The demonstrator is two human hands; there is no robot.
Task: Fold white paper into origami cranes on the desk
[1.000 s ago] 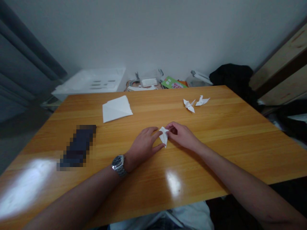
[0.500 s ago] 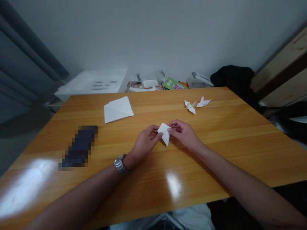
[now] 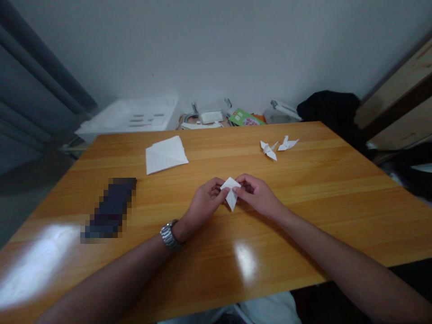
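A small piece of white paper (image 3: 231, 183), folded into a kite shape, is held between both hands above the wooden table (image 3: 209, 265), its narrow point toward me. My left hand (image 3: 206, 198) pinches its left side, the thumb lying on the front face. From the other side my right hand (image 3: 254, 193) grips it, with the thumb pressed on the front near the left thumb and the fingers behind. The back of the paper is hidden. Two folded white paper cranes, a nearer one (image 3: 269, 150) and a farther one (image 3: 288, 143), rest on the table's far right part.
A stack of white paper sheets (image 3: 166, 155) lies at the far left of the table. A dark, pixelated flat object (image 3: 111, 208) is nearer on the left. Behind the table's far edge are a white foam box (image 3: 145, 114) and a green booklet (image 3: 246, 118).
Both hands and the folded paper have shifted slightly toward me. My right thumb has moved left across the paper's face, closer to the left thumb.
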